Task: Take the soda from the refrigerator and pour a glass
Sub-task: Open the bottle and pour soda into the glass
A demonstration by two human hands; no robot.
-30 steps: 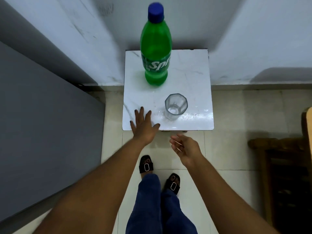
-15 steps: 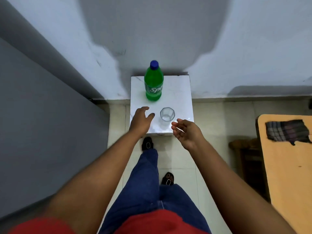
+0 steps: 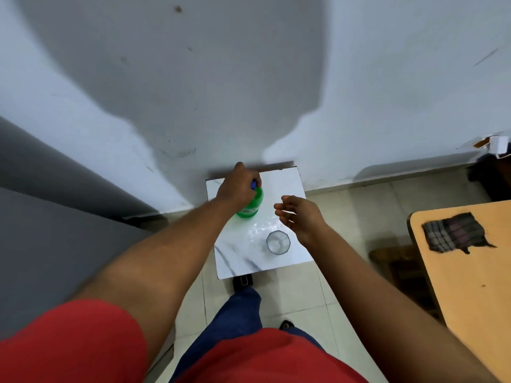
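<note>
With the left hand [image 3: 237, 186] clamped over the soda bottle [image 3: 250, 205] cap and the right hand [image 3: 300, 217] open and empty, twisting one-handed risks tipping it onto the tabletop [image 3: 240, 261] near the glass [image 3: 278, 242].

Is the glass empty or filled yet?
Empty. The glass stands upright on the table, clear through to its base. The cap is on the bottle, under the left hand.
</note>
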